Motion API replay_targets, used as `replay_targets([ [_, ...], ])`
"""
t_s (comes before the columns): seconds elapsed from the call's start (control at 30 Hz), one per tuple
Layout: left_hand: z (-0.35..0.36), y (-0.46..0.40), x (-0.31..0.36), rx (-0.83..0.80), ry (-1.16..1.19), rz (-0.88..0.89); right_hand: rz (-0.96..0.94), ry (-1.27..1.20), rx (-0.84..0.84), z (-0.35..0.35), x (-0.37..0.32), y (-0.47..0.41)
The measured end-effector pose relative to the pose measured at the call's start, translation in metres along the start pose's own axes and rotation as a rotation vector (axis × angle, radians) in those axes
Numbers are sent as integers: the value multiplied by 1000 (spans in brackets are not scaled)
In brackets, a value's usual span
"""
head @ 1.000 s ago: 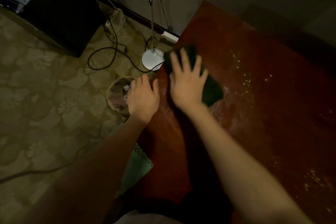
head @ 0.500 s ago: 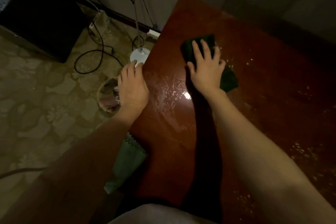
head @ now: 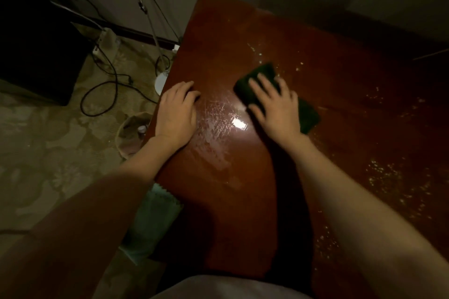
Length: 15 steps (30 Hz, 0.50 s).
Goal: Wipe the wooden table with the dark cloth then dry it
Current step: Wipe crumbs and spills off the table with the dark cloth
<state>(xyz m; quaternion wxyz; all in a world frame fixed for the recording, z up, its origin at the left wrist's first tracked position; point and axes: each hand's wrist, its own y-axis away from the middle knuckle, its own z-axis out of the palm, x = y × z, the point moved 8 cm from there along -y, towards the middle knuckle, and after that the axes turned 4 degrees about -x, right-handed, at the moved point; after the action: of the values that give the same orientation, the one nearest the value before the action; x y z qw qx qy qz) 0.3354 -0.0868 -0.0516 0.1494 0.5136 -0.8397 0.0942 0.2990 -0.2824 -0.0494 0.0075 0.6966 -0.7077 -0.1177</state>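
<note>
Presently, findings as follows.
Right hand: your right hand [head: 275,107] presses flat on the dark cloth [head: 306,114], fingers spread straight, grip wide.
Dark cloth: folded, lying mid-table, under that palm.
Left hand: your left hand [head: 176,114] rests on the table's left edge, fingers relaxed, holding nothing.
Table [head: 243,31]: wet streaks shine between your hands; pale specks lie to the right.

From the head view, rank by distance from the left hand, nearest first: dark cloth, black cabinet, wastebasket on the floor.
Measured from the left hand:
1. Wastebasket, on the floor just left of it.
2. Dark cloth, on the table to its right, under the right hand.
3. Black cabinet, far left.
</note>
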Motion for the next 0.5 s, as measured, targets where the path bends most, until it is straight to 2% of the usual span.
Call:
replay_targets([
  [0.13,9,-7,18,-12,40,-19,102,7,-4,-3,12,-9],
  [0.37,19,-23,35,-38,17,5,97,25,34,29,-29,92],
  [0.5,19,-36,39,-36,16,-16,114,3,36,17,0,55],
])
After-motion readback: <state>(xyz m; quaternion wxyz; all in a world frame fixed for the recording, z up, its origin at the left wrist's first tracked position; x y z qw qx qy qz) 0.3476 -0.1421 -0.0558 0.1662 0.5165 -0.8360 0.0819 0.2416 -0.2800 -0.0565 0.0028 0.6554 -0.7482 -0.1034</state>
